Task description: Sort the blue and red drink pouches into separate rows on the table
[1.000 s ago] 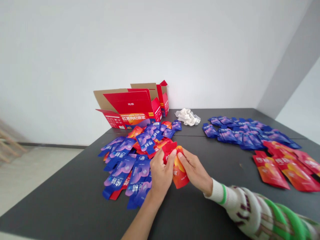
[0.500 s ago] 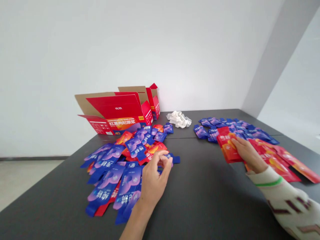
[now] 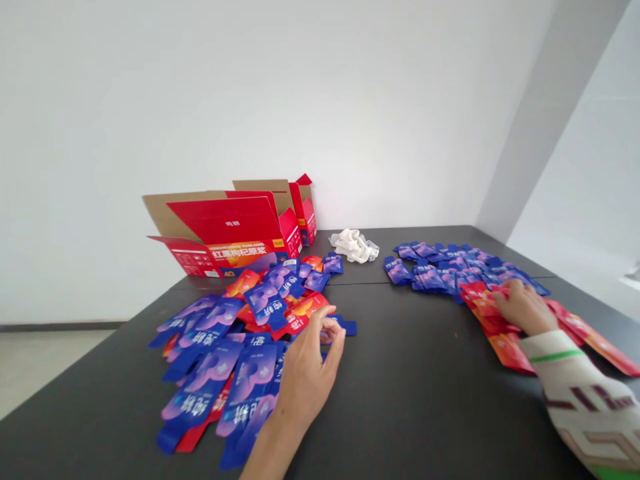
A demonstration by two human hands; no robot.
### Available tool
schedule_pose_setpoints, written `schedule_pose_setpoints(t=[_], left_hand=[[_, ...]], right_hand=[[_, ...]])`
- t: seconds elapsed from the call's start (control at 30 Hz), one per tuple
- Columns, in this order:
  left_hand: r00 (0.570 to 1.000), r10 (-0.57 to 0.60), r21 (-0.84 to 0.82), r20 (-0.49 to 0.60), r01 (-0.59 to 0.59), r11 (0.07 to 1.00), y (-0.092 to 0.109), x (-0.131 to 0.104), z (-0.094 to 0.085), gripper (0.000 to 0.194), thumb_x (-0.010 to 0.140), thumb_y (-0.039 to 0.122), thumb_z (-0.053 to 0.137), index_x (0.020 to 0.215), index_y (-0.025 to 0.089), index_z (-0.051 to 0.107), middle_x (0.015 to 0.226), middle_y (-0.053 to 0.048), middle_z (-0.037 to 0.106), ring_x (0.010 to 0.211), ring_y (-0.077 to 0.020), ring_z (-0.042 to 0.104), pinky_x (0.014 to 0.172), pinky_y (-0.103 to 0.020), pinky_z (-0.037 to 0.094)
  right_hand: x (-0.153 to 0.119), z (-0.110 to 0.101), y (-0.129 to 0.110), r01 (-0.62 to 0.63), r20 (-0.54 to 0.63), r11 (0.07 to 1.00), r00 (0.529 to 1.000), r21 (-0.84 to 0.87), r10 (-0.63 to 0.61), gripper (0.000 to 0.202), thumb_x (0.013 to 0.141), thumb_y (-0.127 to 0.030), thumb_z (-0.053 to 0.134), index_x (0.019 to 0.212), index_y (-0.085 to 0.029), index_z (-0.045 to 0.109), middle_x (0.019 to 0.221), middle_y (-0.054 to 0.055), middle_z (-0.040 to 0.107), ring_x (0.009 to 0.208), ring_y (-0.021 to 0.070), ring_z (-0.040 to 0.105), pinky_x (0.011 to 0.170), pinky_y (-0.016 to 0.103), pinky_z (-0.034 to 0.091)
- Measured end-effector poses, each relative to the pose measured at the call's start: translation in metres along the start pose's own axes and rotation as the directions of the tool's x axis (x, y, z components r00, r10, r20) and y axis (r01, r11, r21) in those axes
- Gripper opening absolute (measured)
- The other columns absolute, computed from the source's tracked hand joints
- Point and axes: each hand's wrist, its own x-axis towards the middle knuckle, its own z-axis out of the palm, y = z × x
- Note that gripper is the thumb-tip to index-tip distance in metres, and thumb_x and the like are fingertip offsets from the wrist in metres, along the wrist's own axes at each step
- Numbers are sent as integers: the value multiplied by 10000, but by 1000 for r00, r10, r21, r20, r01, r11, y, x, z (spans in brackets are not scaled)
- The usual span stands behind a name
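White walls stand behind the dark desk [image 3: 400, 373], where the left hand [image 3: 305, 380] pinches a blue packet [image 3: 336, 327] at the mixed pile's right edge, while the right hand [image 3: 523, 308] presses flat on the red packets [image 3: 495, 327] far right.

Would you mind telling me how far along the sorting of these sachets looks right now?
Done: blue row and red row lie sorted at right. In hand: the right hand rests on the red row; the left hand pinches at the mixed pile. Left: that large pile, mostly blue.
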Motion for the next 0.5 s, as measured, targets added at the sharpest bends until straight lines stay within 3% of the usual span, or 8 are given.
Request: schedule_pose_setpoints(t=[0.07, 0.13, 0.2, 0.37, 0.5], left_hand=[[1000, -2, 7, 1, 2, 1000, 1, 0, -1, 294, 922, 317, 502, 1204, 237, 503, 955, -4, 665, 847, -151, 659, 826, -313, 521], [1000, -2, 7, 1, 2, 1000, 2, -1, -1, 288, 921, 312, 505, 1199, 237, 510, 975, -11, 668, 871, -156, 661, 829, -314, 523], [1000, 5, 7, 2, -5, 1000, 1, -1, -1, 278, 921, 304, 504, 1191, 239, 511, 987, -14, 672, 902, -158, 660, 842, -314, 524], [999, 43, 33, 10, -44, 998, -2, -1, 0, 304, 924, 297, 500, 1222, 236, 497, 1002, -27, 678, 943, -170, 657, 884, -343, 522], [999, 51, 53, 9, -51, 997, -3, -2, 0, 307, 927, 296, 495, 1228, 238, 511, 1017, -35, 683, 951, -177, 659, 885, -348, 523]], right_hand=[[-15, -4, -4, 129, 75, 987, 990, -94, -122, 529, 963, -480, 369, 1235, -98, 613, 1138, 245, 565, 1108, 394, 534, 904, 534, 406], [-35, -2, -11, 319, 188, 934, 939, -163, -288, 539, 971, -530, 338, 1298, -181, 586, 1296, 166, 512, 1207, 359, 470, 979, 525, 395], [-56, 7, -18, 420, 238, 876, 899, -237, -367, 512, 971, -541, 344, 1305, -239, 589, 1381, 123, 457, 1269, 357, 408, 990, 574, 384], [-74, 29, -12, 383, 178, 823, 924, -420, -339, 432, 988, -374, 319, 1250, -232, 632, 1421, 114, 433, 1322, 354, 331, 1003, 665, 321], [-65, 25, -4, 303, 124, 852, 953, -428, -277, 482, 979, -395, 278, 1161, -176, 667, 1382, 148, 465, 1296, 374, 354, 1007, 702, 280]])
